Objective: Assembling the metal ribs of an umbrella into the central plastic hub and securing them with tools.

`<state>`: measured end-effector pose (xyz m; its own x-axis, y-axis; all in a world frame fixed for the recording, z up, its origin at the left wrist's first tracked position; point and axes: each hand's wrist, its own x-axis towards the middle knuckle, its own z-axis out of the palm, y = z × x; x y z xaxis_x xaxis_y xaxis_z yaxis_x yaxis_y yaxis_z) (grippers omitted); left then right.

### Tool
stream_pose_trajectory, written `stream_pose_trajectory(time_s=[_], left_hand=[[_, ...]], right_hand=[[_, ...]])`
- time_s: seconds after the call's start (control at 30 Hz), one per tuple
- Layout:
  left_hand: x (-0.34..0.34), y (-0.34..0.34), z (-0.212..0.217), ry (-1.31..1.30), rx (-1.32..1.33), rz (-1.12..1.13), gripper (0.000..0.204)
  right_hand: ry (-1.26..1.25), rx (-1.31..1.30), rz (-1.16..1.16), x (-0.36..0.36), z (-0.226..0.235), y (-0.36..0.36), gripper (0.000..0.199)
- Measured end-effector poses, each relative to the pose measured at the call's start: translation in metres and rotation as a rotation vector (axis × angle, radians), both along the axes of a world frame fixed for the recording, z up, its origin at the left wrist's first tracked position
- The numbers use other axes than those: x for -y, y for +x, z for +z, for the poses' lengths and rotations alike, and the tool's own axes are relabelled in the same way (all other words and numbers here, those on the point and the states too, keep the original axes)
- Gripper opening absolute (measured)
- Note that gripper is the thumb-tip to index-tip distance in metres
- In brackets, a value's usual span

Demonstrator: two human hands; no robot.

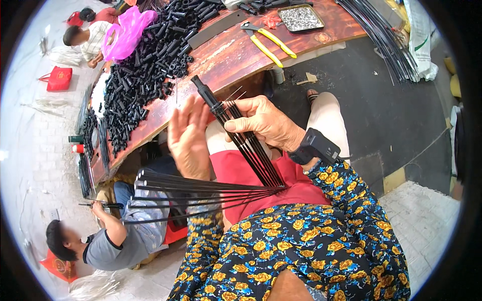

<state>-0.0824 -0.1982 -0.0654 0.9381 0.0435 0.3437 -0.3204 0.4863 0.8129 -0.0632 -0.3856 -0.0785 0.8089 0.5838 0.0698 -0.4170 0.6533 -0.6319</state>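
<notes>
Wooden workbench (226,55), reddish-brown, worn and scratched top, running from upper right down toward lower left; on it, a large heap of short black plastic tubes (145,70) covering its middle and left part; a pink plastic bag (128,30) lying on the heap near the far edge; yellow-handled pliers (268,41) on bare wood right of the heap; a dark flat strip (216,29) just beside the pliers; a shallow metal tray (300,17) of small silvery parts near the right end; bundles of thin black rods (93,138) along the left end.
</notes>
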Motion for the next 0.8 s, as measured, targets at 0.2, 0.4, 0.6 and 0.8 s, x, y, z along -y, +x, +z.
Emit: stream_pose_trajectory(time_s=[0.2,0.4,0.6,0.8], left_hand=[[0.026,-0.082,0.091,0.133,0.041,-0.341,0.117],[0.055,-0.074,0.078,0.431,-0.175,0.245,0.034],[0.051,-0.019,0.064,0.444,-0.099,0.529,0.027],[0.046,-0.02,0.061,0.541,-0.101,0.559,0.021]], right_hand=[[-0.064,0.076,-0.064,-0.007,0.014,-0.002,0.026],[-0.072,0.15,-0.114,-0.004,0.018,-0.003,0.025],[-0.191,0.344,-0.277,-0.03,0.024,0.002,0.029],[-0.17,0.374,-0.268,-0.032,0.028,0.0,0.029]])
